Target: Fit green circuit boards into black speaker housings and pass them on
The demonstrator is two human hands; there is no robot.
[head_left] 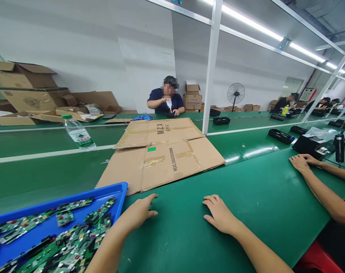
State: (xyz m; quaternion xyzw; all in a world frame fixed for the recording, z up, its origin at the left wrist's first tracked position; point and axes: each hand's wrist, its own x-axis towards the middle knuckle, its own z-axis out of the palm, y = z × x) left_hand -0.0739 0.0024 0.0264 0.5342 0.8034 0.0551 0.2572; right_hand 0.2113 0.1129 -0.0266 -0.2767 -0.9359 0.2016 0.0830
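Note:
My left hand (141,213) is over the green tabletop (178,231), just right of a blue tray (123,191), with its fingers apart and nothing held. Green circuit boards (75,242) lie heaped in that tray, and my left forearm crosses its right side. Farther right, my right hand (220,214) rests on the tabletop, fingers spread and empty. Beyond both hands lies a flattened cardboard box (161,163) with printed letters and a small green label.
A tilted water bottle (80,132) is at the left. Another person's hands (303,161) rest at the right, near black devices (281,136). A seated person (166,100) works opposite. A white post (210,76) rises beyond the cardboard.

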